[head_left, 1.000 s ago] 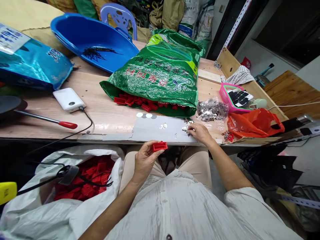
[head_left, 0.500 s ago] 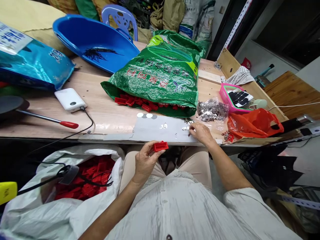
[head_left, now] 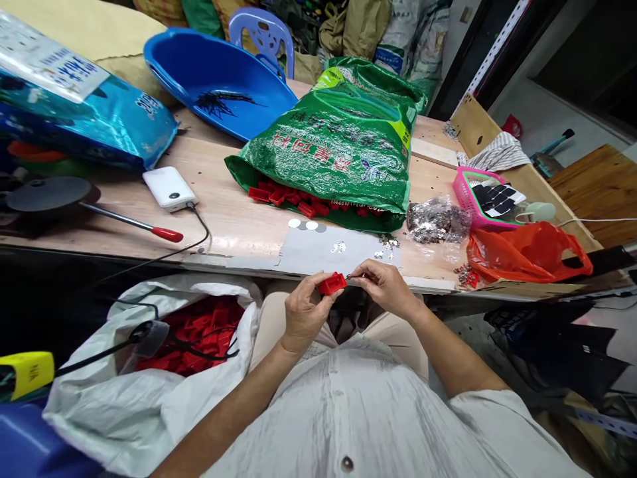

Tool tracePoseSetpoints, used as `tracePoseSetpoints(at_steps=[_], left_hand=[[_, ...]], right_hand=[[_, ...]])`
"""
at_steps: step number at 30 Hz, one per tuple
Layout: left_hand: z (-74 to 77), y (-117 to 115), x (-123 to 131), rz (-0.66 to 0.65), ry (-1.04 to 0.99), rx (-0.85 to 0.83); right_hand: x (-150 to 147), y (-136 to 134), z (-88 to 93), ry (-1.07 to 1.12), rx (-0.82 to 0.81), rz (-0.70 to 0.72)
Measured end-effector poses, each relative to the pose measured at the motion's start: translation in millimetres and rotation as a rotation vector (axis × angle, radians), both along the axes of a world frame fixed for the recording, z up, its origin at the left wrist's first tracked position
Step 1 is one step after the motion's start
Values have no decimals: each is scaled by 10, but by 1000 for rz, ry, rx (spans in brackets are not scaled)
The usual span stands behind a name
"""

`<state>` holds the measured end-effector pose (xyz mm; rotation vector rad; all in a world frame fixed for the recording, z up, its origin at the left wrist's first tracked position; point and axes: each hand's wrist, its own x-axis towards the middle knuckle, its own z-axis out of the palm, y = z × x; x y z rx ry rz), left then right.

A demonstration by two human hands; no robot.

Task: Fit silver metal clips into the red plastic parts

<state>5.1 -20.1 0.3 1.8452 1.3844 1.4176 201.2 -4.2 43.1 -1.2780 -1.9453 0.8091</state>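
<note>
Red clip (head_left: 332, 284) — one, pinched in left hand (head_left: 303, 315); right hand (head_left: 385, 287) pinching one small metal piece (head_left: 354, 275).

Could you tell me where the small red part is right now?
Head view, centre: the red part is pinched in the left hand just below the table edge, with the right hand close on its right.

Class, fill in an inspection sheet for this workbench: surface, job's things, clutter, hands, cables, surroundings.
Surface: wooden table, grey sheet at near edge.
Job's things: red part, metal piece; green sack spilling red parts; white bag of red parts.
Clutter: blue basin, pink basket, orange bag.
Hands: left hand grips the red part; right hand pinches the metal piece.
Cables: black cable into white power bank.
Surroundings: blue chair, sacks behind.
</note>
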Motion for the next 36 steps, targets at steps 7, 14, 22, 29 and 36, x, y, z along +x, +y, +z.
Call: tracePoseSetpoints(at_steps=[7,14,22,29,36], left_hand=[[47,-6,26,-54,20,100],[12,-36,35,-52,18,65],[22,-44,13,-25,-24,47],[31,-76,41,-72,-29,34],[3,-97,87,-114,-8,34]], right_hand=[[-122,5,-122,-115,168,79],[-141,5,-139,-111,152,130],[-36,21,-131,142,-158,4],[-61,45,-243,192,-268,1],[-112,51,-307,185,-278,63]])
